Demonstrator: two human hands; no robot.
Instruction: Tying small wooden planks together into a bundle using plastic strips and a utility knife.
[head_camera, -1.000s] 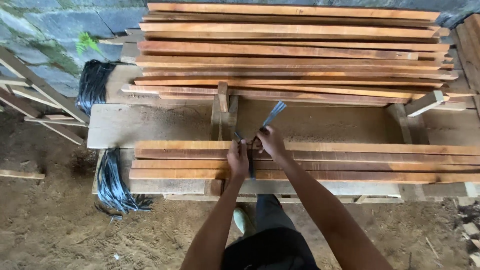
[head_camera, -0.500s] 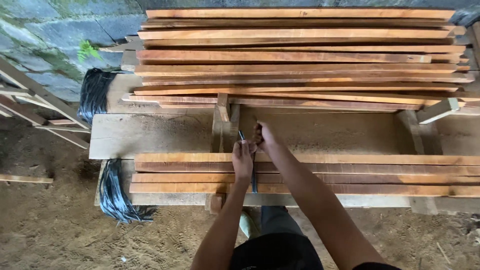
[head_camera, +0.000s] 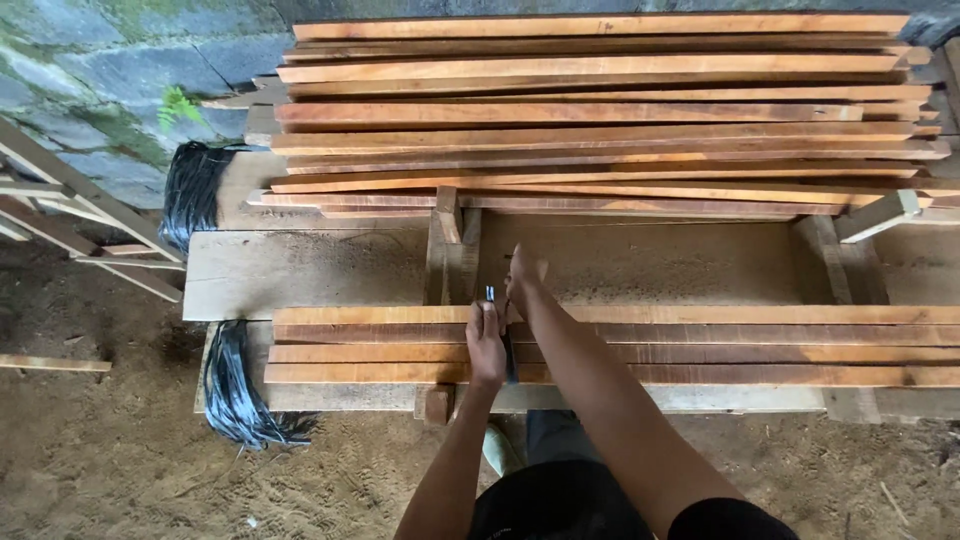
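The left hand (head_camera: 486, 345) is closing around a dark strap (head_camera: 507, 345) that is running across the near bundle of slats (head_camera: 700, 343), apparently to cinch them. The right hand (head_camera: 520, 275) is pinching the strap's upper end just beyond. Farther off, spare strap bunches (head_camera: 240, 390) are hanging beside the workbench (head_camera: 300, 270); stacked boards (head_camera: 600, 110) are lying behind.

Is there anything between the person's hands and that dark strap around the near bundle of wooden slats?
Nothing visible is in the way. The left hand and right hand are both already on the dark strap, which crosses the near bundle of slats. The strap's upper end sticks up between the hands.
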